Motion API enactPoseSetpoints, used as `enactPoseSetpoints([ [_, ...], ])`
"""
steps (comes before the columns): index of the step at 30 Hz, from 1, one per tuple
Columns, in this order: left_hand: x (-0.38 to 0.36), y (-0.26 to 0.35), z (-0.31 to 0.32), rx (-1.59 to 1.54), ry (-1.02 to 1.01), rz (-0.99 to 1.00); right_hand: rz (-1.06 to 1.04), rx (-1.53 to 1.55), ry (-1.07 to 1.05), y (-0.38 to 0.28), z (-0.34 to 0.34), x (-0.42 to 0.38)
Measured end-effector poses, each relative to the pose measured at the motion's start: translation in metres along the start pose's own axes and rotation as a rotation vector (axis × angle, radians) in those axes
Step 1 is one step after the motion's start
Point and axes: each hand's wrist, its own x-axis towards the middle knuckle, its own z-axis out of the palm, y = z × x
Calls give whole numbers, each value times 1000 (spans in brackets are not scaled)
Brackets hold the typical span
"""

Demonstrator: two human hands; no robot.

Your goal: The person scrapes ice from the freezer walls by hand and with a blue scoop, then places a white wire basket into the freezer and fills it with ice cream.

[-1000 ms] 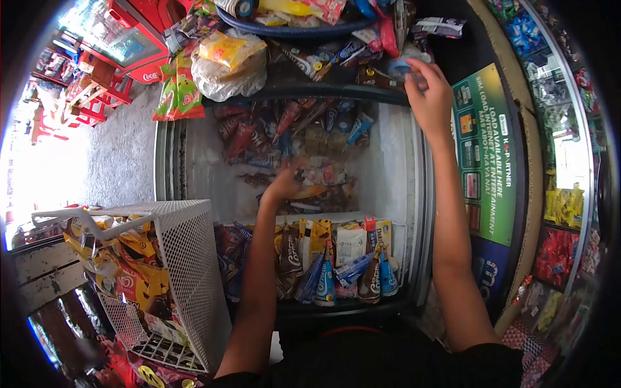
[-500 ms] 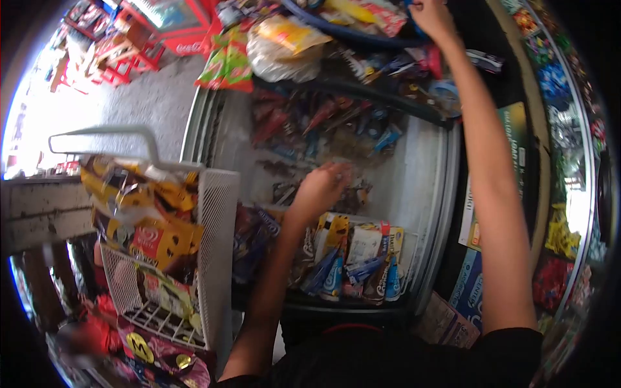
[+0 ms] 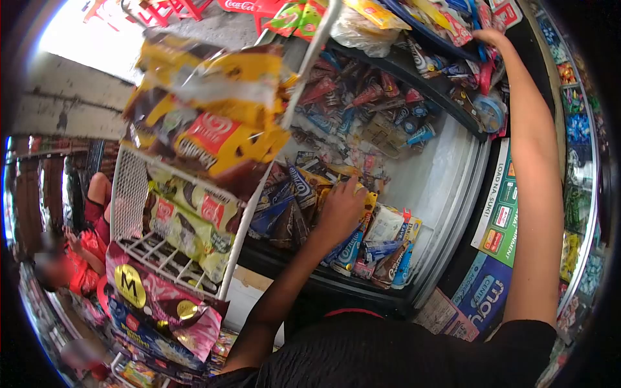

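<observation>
I cannot tell whether your left hand (image 3: 344, 205) grips the yellow plastic packets (image 3: 371, 200) beneath it, near blue-wrapped cones (image 3: 350, 251) in the white-walled freezer (image 3: 446, 161), or your right hand (image 3: 492, 37) anything beside the dark-blue plastic basket (image 3: 420, 37) of colourful packets.

We see white light burn out at ten o'clock, where crinkled yellow-and-brown plastic wrappers (image 3: 207, 97) look soft. Shadow darkens the bare left forearm (image 3: 278, 310) near six; the bare left hand (image 3: 345, 205) appears clearer. Wide-angle distortion bends our blackened edges.
</observation>
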Motion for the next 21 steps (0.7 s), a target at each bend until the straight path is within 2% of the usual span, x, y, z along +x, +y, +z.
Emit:
enactPoseSetpoints([
  [1,2,-1,1,195,-4,59,-28,57,29,3,8,2],
  [2,3,-2,-2,393,-14,118,7,-36,-42,-27,-6,-34],
  [3,1,-1,-8,399,-5,108,35,-132,-117,-70,-24,-83],
  [4,-2,3,-13,278,-17,98,100,-174,-8,-75,-29,-89],
  [5,-5,8,-16,154,-28,88,-19,-63,52,-72,-40,-102],
  [7,-20,5,-22,88,1,73,72,-310,600,-91,-51,-133],
  [8,-29,-3,-22,48,3,43,107,-355,524,-91,-66,-128],
  [9,-39,-13,-21,8,2,16,124,-221,440,-99,-80,-141],
  [10,-49,-24,-21,128,48,48,151,-89,360,-107,-94,-155],
  [11,-60,-29,-28,126,46,56,186,-1,206,-115,-105,-164],
  [12,-73,-32,-35,169,71,12,197,-2,211,-111,-107,-173],
  [15,-108,-44,-52,193,110,-64,-145,381,588,-92,-109,-217],
  [17,-124,-44,-54,188,129,-111,-172,451,682,-111,-95,-309],
  [18,-132,-43,-56,181,133,-142,-178,510,612,-121,-84,-361],
  [19,-139,-43,-57,175,135,-172,-52,597,568,-138,-70,-410],
  [20,-144,-40,-58,181,131,-169,-48,594,491,-144,-55,-445],
  [21,-145,-36,-58,295,129,-142,-2,599,350,-144,-38,-469],
])
